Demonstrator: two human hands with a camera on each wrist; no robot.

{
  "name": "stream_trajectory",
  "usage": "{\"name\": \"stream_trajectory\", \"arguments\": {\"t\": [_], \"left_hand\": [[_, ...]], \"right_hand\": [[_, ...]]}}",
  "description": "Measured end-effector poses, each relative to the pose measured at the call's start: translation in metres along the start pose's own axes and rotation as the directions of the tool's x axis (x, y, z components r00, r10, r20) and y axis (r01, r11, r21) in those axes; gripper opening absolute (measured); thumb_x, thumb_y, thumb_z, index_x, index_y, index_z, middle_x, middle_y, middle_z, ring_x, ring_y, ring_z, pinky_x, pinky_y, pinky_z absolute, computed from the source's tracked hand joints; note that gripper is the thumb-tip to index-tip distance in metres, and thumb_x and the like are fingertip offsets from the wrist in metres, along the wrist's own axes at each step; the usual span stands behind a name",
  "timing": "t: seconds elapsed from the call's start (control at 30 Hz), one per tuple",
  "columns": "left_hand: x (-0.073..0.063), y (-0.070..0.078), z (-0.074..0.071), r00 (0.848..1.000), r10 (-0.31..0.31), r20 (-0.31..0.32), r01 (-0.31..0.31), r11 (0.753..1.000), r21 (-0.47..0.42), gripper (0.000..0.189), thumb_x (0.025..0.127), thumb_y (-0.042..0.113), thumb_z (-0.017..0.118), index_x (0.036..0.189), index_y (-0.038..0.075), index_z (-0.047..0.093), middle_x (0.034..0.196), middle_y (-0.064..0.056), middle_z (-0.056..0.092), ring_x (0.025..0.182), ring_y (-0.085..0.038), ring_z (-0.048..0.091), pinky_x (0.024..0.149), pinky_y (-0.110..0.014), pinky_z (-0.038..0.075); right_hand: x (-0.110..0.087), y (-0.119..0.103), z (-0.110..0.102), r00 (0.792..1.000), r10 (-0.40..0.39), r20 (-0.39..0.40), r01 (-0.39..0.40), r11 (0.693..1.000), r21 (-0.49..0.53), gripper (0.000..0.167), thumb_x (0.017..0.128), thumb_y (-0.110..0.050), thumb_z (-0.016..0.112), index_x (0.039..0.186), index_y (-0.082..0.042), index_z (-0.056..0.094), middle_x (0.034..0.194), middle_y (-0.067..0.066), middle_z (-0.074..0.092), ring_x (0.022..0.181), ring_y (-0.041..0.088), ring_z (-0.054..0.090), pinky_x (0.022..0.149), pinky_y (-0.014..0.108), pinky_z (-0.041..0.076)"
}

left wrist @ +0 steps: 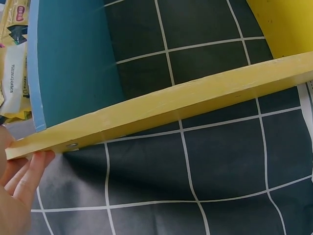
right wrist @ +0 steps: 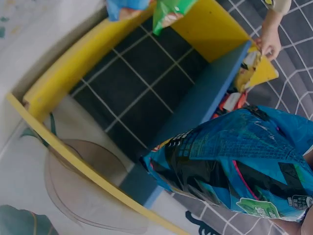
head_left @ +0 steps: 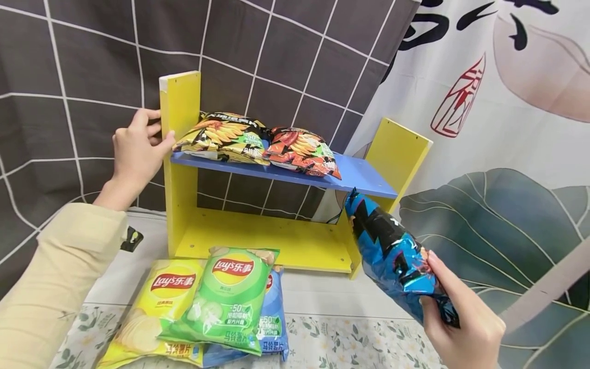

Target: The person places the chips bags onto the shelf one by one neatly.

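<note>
In the head view my right hand (head_left: 465,318) grips the lower end of a blue and black chip bag (head_left: 392,251), which tilts up toward the right end of the blue shelf board (head_left: 355,174). My left hand (head_left: 140,148) holds the edge of the yellow left side panel (head_left: 181,107), thumb in front and fingers behind. On the shelf board lie a yellow and black chip bag (head_left: 226,136) and a red and black chip bag (head_left: 301,151), side by side. The right wrist view shows the blue bag (right wrist: 230,161) large and close, beside the shelf board.
In front of the shelf's yellow bottom board (head_left: 262,238) lie a yellow chip bag (head_left: 156,302), a green chip bag (head_left: 226,302) overlapping it, and a blue chip bag (head_left: 275,318) partly underneath. A dark gridded cloth (head_left: 299,51) hangs behind. The yellow right side panel (head_left: 398,148) stands upright.
</note>
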State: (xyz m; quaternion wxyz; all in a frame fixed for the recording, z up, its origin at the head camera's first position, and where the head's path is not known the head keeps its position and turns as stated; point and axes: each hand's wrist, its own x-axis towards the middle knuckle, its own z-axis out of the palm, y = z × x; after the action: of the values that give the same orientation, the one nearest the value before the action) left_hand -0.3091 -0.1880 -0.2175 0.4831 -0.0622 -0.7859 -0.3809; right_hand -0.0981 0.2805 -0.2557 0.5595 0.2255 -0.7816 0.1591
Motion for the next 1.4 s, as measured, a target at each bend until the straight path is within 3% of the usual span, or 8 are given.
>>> {"name": "stream_trajectory", "arguments": {"t": [0.23, 0.5, 0.6, 0.8, 0.9, 1.17, 1.27, 1.4], "left_hand": [[0.0, 0.001, 0.0, 1.0, -0.002, 0.017, 0.002, 1.0, 0.002, 0.038, 0.088, 0.015, 0.063, 0.123, 0.0, 0.057, 0.115, -0.021, 0.066, 0.093, -0.038, 0.069, 0.084, -0.032, 0.055], [0.001, -0.001, -0.001, 1.0, 0.0, 0.017, -0.001, 1.0, 0.017, 0.039, 0.088, 0.016, 0.063, 0.123, -0.001, 0.057, 0.116, -0.022, 0.066, 0.093, -0.037, 0.07, 0.082, -0.021, 0.054], [0.001, -0.001, -0.001, 1.0, -0.001, 0.016, 0.001, 1.0, 0.018, 0.039, 0.088, 0.016, 0.064, 0.123, 0.0, 0.057, 0.116, -0.021, 0.065, 0.093, -0.038, 0.069, 0.083, -0.029, 0.055], [0.0, -0.001, -0.001, 1.0, -0.004, 0.013, 0.004, 1.0, 0.011, 0.039, 0.087, 0.016, 0.064, 0.123, 0.001, 0.057, 0.116, -0.022, 0.065, 0.094, -0.039, 0.069, 0.085, -0.041, 0.053], [0.0, -0.001, -0.002, 1.0, -0.004, 0.013, 0.003, 1.0, 0.015, 0.039, 0.087, 0.015, 0.064, 0.123, 0.001, 0.057, 0.116, -0.021, 0.065, 0.094, -0.038, 0.069, 0.084, -0.04, 0.053], [0.001, -0.002, -0.001, 1.0, 0.01, 0.009, -0.01, 1.0, 0.015, 0.038, 0.088, 0.015, 0.064, 0.121, -0.002, 0.057, 0.116, -0.022, 0.065, 0.093, -0.038, 0.07, 0.079, -0.002, 0.045], [0.001, -0.002, -0.001, 1.0, 0.011, 0.013, -0.011, 1.0, 0.017, 0.038, 0.088, 0.015, 0.063, 0.121, -0.002, 0.057, 0.116, -0.022, 0.065, 0.094, -0.038, 0.07, 0.078, 0.001, 0.042], [0.001, -0.001, -0.001, 1.0, 0.007, 0.018, -0.007, 1.0, 0.016, 0.038, 0.088, 0.015, 0.063, 0.121, -0.002, 0.057, 0.117, -0.022, 0.065, 0.095, -0.038, 0.069, 0.082, -0.01, 0.047]], "right_hand": [[0.016, 0.01, 0.01, 0.99, -0.112, -0.086, 0.109, 0.993, -0.037, 0.052, 0.094, -0.042, 0.053, 0.113, 0.005, 0.067, 0.112, 0.019, 0.07, 0.119, -0.009, 0.053, 0.098, 0.003, 0.037], [0.042, 0.017, 0.015, 0.966, -0.188, -0.18, 0.181, 0.982, -0.05, 0.044, 0.093, -0.037, 0.055, 0.107, 0.003, 0.069, 0.102, 0.025, 0.07, 0.116, -0.007, 0.056, 0.097, 0.006, 0.04], [0.056, 0.018, 0.017, 0.96, -0.158, -0.231, 0.155, 0.987, -0.031, 0.044, 0.091, -0.038, 0.058, 0.105, 0.003, 0.07, 0.1, 0.026, 0.071, 0.112, -0.007, 0.058, 0.095, 0.006, 0.042], [0.079, 0.023, 0.027, 0.95, -0.119, -0.29, 0.114, 0.993, -0.036, 0.037, 0.089, -0.034, 0.066, 0.104, 0.0, 0.072, 0.1, 0.022, 0.072, 0.101, 0.023, 0.07, 0.094, 0.007, 0.043], [0.089, 0.026, 0.033, 0.954, -0.127, -0.271, 0.122, 0.992, -0.035, 0.036, 0.089, -0.033, 0.066, 0.106, -0.002, 0.071, 0.103, 0.021, 0.072, 0.098, 0.034, 0.069, 0.097, 0.011, 0.044], [0.112, 0.042, 0.049, 0.963, -0.185, -0.197, 0.178, 0.983, -0.052, 0.031, 0.089, -0.029, 0.067, 0.112, -0.009, 0.072, 0.107, 0.015, 0.073, 0.097, 0.037, 0.069, 0.1, 0.014, 0.043], [0.117, 0.049, 0.056, 0.969, -0.195, -0.151, 0.187, 0.98, -0.068, 0.03, 0.088, -0.028, 0.068, 0.114, -0.012, 0.072, 0.109, 0.011, 0.073, 0.099, 0.035, 0.069, 0.099, 0.011, 0.041], [0.123, 0.059, 0.064, 0.974, -0.199, -0.108, 0.189, 0.977, -0.098, 0.033, 0.085, -0.021, 0.072, 0.118, -0.016, 0.07, 0.112, 0.007, 0.072, 0.101, 0.033, 0.069, 0.098, 0.008, 0.039]]}}
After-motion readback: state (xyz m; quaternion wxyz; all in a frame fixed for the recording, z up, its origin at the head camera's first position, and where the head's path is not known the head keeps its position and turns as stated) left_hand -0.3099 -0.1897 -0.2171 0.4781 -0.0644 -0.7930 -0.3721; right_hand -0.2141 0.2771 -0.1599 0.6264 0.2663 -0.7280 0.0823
